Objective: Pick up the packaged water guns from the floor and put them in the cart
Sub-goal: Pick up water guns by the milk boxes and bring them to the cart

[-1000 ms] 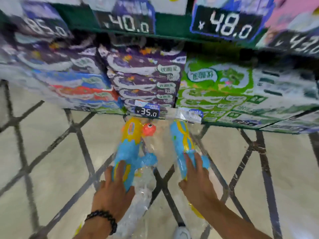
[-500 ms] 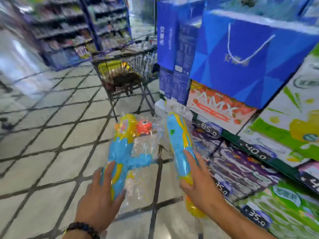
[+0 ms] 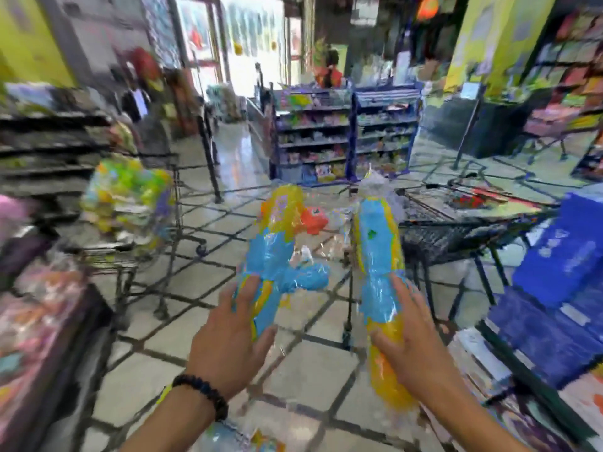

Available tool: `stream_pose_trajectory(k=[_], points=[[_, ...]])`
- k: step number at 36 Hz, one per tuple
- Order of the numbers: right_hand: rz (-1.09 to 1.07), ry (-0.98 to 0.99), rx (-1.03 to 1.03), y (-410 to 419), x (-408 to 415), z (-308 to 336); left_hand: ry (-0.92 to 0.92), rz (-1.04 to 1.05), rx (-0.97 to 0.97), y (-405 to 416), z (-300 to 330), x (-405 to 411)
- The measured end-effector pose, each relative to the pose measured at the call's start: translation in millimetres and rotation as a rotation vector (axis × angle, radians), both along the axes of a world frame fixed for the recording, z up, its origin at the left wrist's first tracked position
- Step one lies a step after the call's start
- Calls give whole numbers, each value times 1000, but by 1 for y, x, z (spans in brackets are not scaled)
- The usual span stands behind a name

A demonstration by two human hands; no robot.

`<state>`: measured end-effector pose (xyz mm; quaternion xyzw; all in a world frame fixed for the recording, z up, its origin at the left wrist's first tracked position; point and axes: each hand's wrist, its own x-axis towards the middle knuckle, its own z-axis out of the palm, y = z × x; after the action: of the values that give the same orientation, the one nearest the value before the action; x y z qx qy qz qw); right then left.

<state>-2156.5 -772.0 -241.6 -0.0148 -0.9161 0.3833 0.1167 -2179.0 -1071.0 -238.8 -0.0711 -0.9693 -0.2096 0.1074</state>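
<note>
Both packaged water guns are off the floor: one (image 3: 277,256) in my left hand (image 3: 228,340), one (image 3: 380,272) in my right hand (image 3: 414,337), each grip curled round the lower end through the plastic. Their long axes point up and away from me. The cart (image 3: 456,230) stands ahead to the right, nearer my right hand.
</note>
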Motion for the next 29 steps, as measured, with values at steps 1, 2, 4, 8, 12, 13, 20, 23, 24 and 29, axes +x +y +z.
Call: stream_pose_trajectory(k=[1, 2, 4, 8, 12, 13, 20, 23, 24, 29], points=[[18, 13, -15, -10, -14, 4, 11, 20, -16, -9, 6, -7], [34, 30, -32, -20, -28, 8, 20, 46, -25, -16, 12, -14], [69, 53, -47, -38, -56, 14, 43, 96, -24, -30, 21, -27], [142, 51, -78, -67, -117, 20, 76, 152, -49, -55, 34, -62], [214, 90, -100, -92, -191, 23, 111, 214, -54, -79, 43, -111], [231, 102, -103, -98, -212, 24, 115, 229, -57, -84, 46, -125], [344, 97, -150, -140, -352, 40, 131, 352, -85, -115, 69, -235], [419, 88, -160, -161, -410, 44, 141, 410, -77, -132, 76, -276], [436, 92, -157, -171, -427, 46, 149, 429, -80, -139, 77, -287], [481, 54, -172, -234, -502, 46, 127, 500, -70, -192, 67, -329]])
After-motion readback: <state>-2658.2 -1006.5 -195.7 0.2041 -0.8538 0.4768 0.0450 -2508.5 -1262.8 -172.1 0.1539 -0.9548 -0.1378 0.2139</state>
